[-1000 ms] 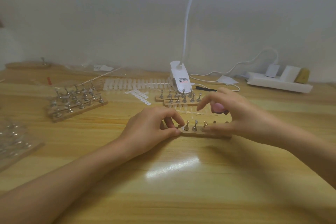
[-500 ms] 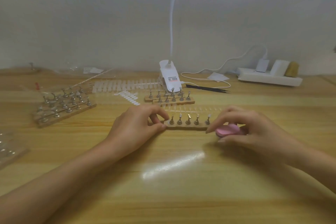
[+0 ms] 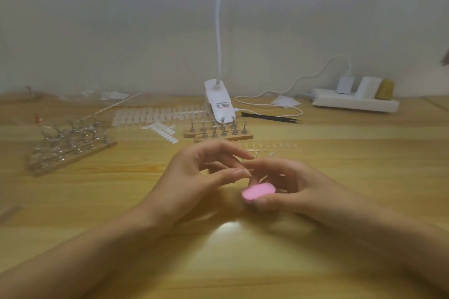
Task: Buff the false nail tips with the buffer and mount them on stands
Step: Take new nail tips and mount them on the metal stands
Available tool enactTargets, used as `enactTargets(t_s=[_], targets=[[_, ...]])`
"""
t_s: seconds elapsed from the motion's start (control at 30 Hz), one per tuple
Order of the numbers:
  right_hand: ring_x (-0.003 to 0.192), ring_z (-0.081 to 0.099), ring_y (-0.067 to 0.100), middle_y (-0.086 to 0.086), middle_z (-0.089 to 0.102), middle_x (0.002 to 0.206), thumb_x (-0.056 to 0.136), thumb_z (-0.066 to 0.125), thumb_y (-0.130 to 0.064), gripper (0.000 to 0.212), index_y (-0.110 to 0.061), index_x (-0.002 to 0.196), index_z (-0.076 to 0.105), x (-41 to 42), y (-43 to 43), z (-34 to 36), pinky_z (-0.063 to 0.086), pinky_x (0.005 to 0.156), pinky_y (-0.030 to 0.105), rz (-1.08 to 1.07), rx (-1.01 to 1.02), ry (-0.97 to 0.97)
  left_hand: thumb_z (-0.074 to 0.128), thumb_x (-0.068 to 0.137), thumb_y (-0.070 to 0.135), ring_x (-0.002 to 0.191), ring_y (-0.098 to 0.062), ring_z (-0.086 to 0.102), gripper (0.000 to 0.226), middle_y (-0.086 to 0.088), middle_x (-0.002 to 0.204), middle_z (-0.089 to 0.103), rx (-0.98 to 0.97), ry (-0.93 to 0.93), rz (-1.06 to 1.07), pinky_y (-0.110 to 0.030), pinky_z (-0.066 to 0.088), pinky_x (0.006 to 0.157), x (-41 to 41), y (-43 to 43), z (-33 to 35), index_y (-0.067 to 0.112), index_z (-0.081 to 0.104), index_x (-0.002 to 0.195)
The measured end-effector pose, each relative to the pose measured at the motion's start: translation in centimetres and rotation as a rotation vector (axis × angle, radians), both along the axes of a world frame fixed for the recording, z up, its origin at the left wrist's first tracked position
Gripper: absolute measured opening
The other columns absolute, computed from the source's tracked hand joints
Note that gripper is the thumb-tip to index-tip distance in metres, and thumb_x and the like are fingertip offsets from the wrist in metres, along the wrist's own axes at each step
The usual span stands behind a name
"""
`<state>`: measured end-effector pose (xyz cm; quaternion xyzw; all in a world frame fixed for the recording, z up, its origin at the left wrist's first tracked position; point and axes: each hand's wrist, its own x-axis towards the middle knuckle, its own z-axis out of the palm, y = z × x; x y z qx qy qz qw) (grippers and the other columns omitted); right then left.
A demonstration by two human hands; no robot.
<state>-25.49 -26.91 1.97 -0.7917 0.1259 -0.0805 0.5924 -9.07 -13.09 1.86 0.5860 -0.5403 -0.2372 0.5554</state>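
My right hand [image 3: 291, 187] grasps the pink buffer [image 3: 258, 190] between thumb and fingers, its long axis crosswise, just under the fingertips of my left hand [image 3: 199, 175]. I cannot tell whether those curled fingers pinch a tip. The clear strip of tips [image 3: 272, 147] lies just beyond both hands.

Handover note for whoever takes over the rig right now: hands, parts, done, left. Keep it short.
Right grip holds the pink buffer low over the table. Left grip is close beside it, fingers curved; whether it pinches a tip is unclear.
Parts: clear tip strip just behind the hands; white tip rows and loose tips further back; two stands by the lamp; stand cluster far left.
Done: cannot count mounted tips.
Left: buff, mount remaining tips.
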Motion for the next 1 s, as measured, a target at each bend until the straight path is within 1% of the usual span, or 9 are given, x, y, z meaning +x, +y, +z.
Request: enactTargets(t_s=[0.13,0.2,0.4,0.53,0.67,0.73,0.8,0.9,1.0], targets=[[0.09,0.073,0.025,0.007,0.073,0.098,0.074,0.082,-0.016,0.048,-0.018,0.117,0.059,-0.02,-0.07,-0.64,0.057,0.066,0.026,-0.015,0.148,-0.095,0.074,0.075,0.028,0.087,-0.009,0.072,0.028,0.001,0.083,0.077,0.034,0.048,-0.002,-0.01,0.046,0.08,0.07,0.37,-0.3,0.027,0.073,0.103],[0.091,0.074,0.027,0.011,0.075,0.1,0.074,0.082,-0.016,0.043,-0.017,0.112,0.061,-0.01,-0.19,-0.83,0.056,0.063,0.023,-0.023,0.206,-0.123,0.078,0.07,0.03,0.088,-0.009,0.072,0.029,0.0,0.081,0.077,0.04,0.091,0.012,-0.009,0.047,0.078,0.02,0.41,-0.4,0.029,0.071,0.098],[0.09,0.073,0.029,0.014,0.075,0.096,0.077,0.08,-0.012,0.021,-0.019,0.093,0.069,0.04,-0.1,-0.96,0.06,0.068,0.03,0.01,0.224,-0.155,0.088,0.061,0.031,0.079,-0.001,0.068,0.042,0.002,0.072,0.073,0.035,0.067,0.062,-0.006,0.043,0.064,-0.39,0.31,-0.61,0.034,0.064,0.096],[0.089,0.072,0.03,0.013,0.076,0.097,0.084,0.075,-0.017,0.011,-0.02,0.095,0.073,-0.03,-0.07,-0.92,0.06,0.073,0.031,-0.006,0.193,-0.128,0.083,0.069,0.021,0.066,0.003,0.061,0.035,0.002,0.075,0.072,0.019,0.072,0.015,-0.007,0.042,0.06,-0.37,0.36,-0.63,0.03,0.067,0.1],[0.088,0.074,0.025,0.009,0.076,0.099,0.084,0.074,-0.018,0.019,-0.021,0.102,0.073,-0.04,-0.11,-0.94,0.06,0.071,0.03,-0.048,0.209,-0.135,0.079,0.079,0.013,0.052,0.006,0.053,0.034,0.002,0.079,0.074,-0.035,-0.042,0.039,-0.008,0.03,0.049,-0.35,0.51,-0.46,0.027,0.069,0.108],[0.087,0.074,0.025,0.007,0.074,0.099,0.08,0.076,-0.017,0.024,-0.022,0.103,0.07,-0.04,-0.12,-0.85,0.06,0.07,0.031,-0.051,0.21,-0.141,0.078,0.08,0.016,0.062,0.001,0.056,0.037,0.005,0.081,0.074,-0.052,-0.146,0.06,-0.011,0.03,0.051,-0.29,0.54,-0.45,0.032,0.066,0.112],[0.083,0.074,0.027,0.008,0.073,0.096,0.076,0.079,-0.018,0.026,-0.021,0.099,0.068,0.0,-0.04,-0.78,0.06,0.068,0.03,-0.042,0.225,-0.141,0.077,0.082,0.021,0.077,-0.009,0.059,0.04,0.007,0.083,0.073,-0.073,-0.236,0.053,-0.008,0.036,0.062,-0.27,0.61,-0.51,0.034,0.062,0.116],[0.076,0.073,0.026,0.014,0.069,0.09,0.076,0.081,-0.016,0.026,-0.013,0.096,0.064,0.07,-0.03,-0.72,0.059,0.064,0.029,-0.098,0.33,-0.198,0.076,0.084,0.024,0.075,-0.015,0.054,0.042,0.006,0.085,0.072,-0.099,-0.309,0.023,-0.009,0.037,0.065,-0.4,0.59,-0.62,0.033,0.057,0.12],[0.076,0.072,0.026,0.016,0.069,0.089,0.077,0.078,-0.011,0.027,-0.009,0.096,0.059,0.01,0.03,-0.64,0.059,0.063,0.029,-0.094,0.316,-0.196,0.075,0.084,0.024,0.068,-0.008,0.049,0.041,0.005,0.085,0.07,-0.116,-0.215,0.017,-0.013,0.037,0.062,-0.4,0.44,-0.72,0.032,0.053,0.118]])
